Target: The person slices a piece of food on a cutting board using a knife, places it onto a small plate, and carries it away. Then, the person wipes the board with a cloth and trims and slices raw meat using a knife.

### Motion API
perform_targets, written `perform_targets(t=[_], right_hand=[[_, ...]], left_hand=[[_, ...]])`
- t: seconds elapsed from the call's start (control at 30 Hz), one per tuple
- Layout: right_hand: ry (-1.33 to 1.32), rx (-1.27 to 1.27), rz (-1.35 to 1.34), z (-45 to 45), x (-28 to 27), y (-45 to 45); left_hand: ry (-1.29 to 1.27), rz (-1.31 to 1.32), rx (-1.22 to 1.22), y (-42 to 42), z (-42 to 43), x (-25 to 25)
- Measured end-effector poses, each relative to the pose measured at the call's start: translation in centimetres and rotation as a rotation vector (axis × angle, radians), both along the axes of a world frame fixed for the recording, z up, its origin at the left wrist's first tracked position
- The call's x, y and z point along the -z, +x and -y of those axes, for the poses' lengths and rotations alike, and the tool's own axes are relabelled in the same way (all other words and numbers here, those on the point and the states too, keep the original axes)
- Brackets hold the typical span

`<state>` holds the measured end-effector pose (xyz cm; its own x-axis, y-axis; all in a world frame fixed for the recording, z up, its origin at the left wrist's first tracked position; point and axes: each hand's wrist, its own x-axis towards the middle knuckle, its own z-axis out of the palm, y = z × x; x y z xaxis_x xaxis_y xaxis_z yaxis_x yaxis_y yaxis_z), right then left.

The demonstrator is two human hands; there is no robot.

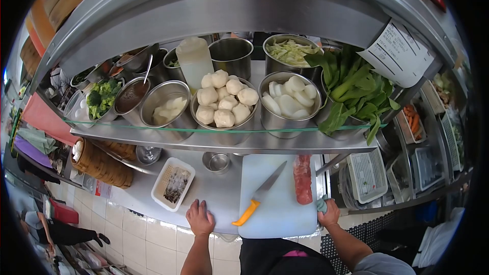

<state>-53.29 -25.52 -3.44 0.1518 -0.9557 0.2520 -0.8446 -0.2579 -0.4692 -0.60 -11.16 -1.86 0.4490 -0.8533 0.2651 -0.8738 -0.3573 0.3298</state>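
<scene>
My left hand (pixel 200 217) rests on the front edge of the steel counter, fingers stretched out and holding nothing. Beside the right edge of the white cutting board (pixel 277 183), my right hand (pixel 329 213) is closed on a grey-green cloth (pixel 322 205). A knife (pixel 261 191) with a yellow handle lies diagonally on the board. To its right is a long piece of raw red meat (pixel 302 181). A white plastic tub (pixel 185 167) with dark and pale contents stands beyond my left hand, and a small metal bowl (pixel 216 162) sits to the tub's right.
A steel shelf (pixel 224 143) spans the counter, bearing pots of broccoli (pixel 101 97), pale dough-like balls (pixel 224 99), white slices (pixel 290 97) and leafy greens (pixel 351 86). A printed slip (pixel 397 53) hangs at right. Bamboo steamers (pixel 99 164) stand left; a person (pixel 56 231) is farther off.
</scene>
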Motion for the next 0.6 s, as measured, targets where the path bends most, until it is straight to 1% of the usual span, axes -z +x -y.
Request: perform_targets(t=[0.4,0.6], right_hand=[[0.015,0.003,-0.015,0.02,1.01,-0.56],[0.027,0.011,-0.017,-0.02,0.22,-0.15]], left_hand=[[0.007,-0.003,-0.004,0.11,-0.10,0.22],[-0.004,-0.001,-0.001,0.06,-0.12,0.08]])
